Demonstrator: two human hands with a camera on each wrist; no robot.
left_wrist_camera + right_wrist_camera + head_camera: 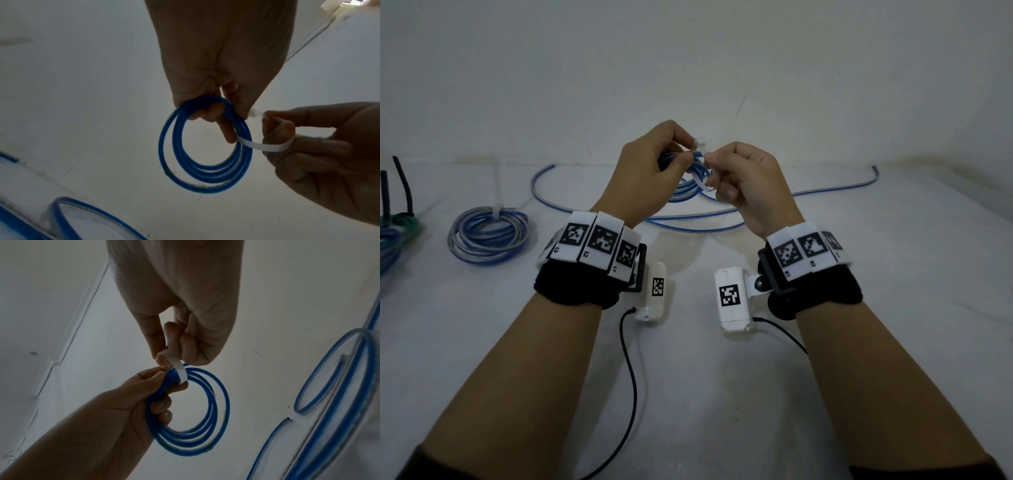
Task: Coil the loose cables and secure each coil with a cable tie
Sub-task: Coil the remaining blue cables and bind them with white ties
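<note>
A small coil of blue cable (207, 172) is raised above the white table, and my left hand (671, 161) grips its top with fingers curled through the loops. A white cable tie (267, 147) wraps around the coil's strands beside those fingers. My right hand (717, 168) pinches the tie's strap between thumb and forefinger, close against the left hand. In the right wrist view the cable tie (180, 371) bends over the blue coil (205, 426) right at the left hand (156, 386). The tie's head (254, 112) sits between the two hands.
A tied blue coil (488, 234) lies on the table (688, 377) at the left. A green and blue bundle (395, 233) with black ties sits at the far left edge. Loose blue cable (722, 224) snakes across the table behind my hands toward the wall.
</note>
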